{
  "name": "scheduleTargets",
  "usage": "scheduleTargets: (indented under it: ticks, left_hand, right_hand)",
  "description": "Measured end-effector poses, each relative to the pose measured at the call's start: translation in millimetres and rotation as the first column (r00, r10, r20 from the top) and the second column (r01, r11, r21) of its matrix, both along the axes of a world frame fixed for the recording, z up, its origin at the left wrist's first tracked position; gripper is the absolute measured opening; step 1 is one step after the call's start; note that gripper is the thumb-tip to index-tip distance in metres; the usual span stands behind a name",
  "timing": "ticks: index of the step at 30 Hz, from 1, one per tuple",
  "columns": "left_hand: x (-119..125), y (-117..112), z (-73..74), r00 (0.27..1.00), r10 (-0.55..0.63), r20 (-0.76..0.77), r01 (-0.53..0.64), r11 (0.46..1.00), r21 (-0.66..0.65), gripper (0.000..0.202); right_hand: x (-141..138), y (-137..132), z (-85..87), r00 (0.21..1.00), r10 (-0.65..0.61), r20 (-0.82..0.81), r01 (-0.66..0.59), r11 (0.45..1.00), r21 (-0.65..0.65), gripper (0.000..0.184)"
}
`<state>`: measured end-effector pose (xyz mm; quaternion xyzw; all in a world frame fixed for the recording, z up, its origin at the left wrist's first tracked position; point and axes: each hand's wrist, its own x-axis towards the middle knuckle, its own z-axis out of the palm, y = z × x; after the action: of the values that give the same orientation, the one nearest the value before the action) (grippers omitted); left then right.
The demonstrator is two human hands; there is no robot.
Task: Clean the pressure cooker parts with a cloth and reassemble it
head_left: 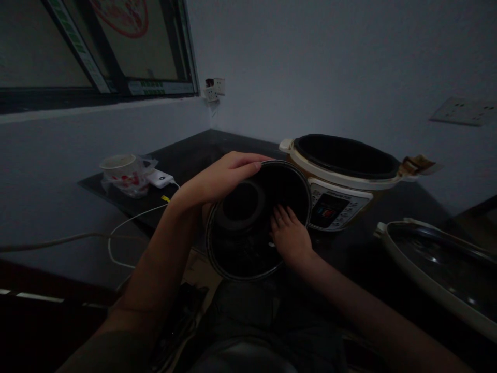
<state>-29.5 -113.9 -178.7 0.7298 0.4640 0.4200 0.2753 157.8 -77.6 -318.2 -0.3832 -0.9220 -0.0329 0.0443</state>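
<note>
A black inner pot (pixel 240 254) of a cooker is tilted toward me, its round opening facing my side. Over its upper left rim lies my left hand (pixel 229 173), gripping it with the thumb along the edge. My right hand (pixel 289 233) reaches into the pot, fingers stretched out and resting against the inner wall. A small pale spot shows on the wall beside that hand. Just behind the pot stands an electric pressure cooker (pixel 337 202) with a button panel, its lid off and its inside dark.
The cooker's lid (pixel 442 264) lies at the right. On the dark counter (pixel 186 150) at the left are a paper bowl (pixel 118 168) in a plastic bag and a white device (pixel 160 178) with a cable. Wall sockets (pixel 213 89) are near the window.
</note>
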Motion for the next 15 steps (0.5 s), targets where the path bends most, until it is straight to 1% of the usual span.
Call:
scheduleTargets:
  ticks: [2,5,7,9,11,13,14,15]
  left_hand:
    - [4.6,-3.0,-0.3,1.0,-0.022,0.019,0.022,1.0,-0.016,0.034]
    - [12.1,-9.3,-0.6,0.995,-0.075,0.064,0.079,0.996,-0.049,0.035]
    - [15.9,-12.9,-0.6,0.99,-0.109,0.087,0.115,0.991,-0.069,0.034]
    - [18.0,-15.6,-0.6,0.986,-0.129,0.107,0.138,0.987,-0.083,0.034]
    - [18.6,-17.4,-0.8,0.983,-0.134,0.125,0.145,0.986,-0.084,0.034]
    - [18.5,-18.4,-1.2,0.981,-0.136,0.14,0.148,0.986,-0.081,0.034]
    - [18.2,-18.6,-1.3,0.98,-0.138,0.145,0.15,0.985,-0.079,0.034]
    - [17.9,-18.5,-1.4,0.979,-0.14,0.146,0.153,0.985,-0.081,0.033]
  right_hand:
    - [-3.2,-7.0,-3.9,1.0,0.013,0.009,-0.012,0.997,-0.079,0.045]
    - [-11.9,-29.6,-12.2,0.997,0.07,-0.014,-0.072,0.972,-0.222,0.044]
    - [-21.1,-45.4,-16.7,0.991,0.082,-0.107,-0.112,0.945,-0.307,0.045]
    - [-33.9,-58.6,-17.7,0.968,0.065,-0.243,-0.16,0.904,-0.396,0.045]
    - [-50.0,-69.2,-14.2,0.906,0.023,-0.423,-0.245,0.842,-0.48,0.044]
    - [-66.5,-78.4,-7.1,0.791,-0.063,-0.609,-0.352,0.767,-0.536,0.044]
    - [-73.5,-82.4,-3.3,0.727,-0.118,-0.676,-0.393,0.736,-0.551,0.045]
    - [-78.8,-85.6,0.0,0.671,-0.162,-0.723,-0.423,0.717,-0.554,0.047]
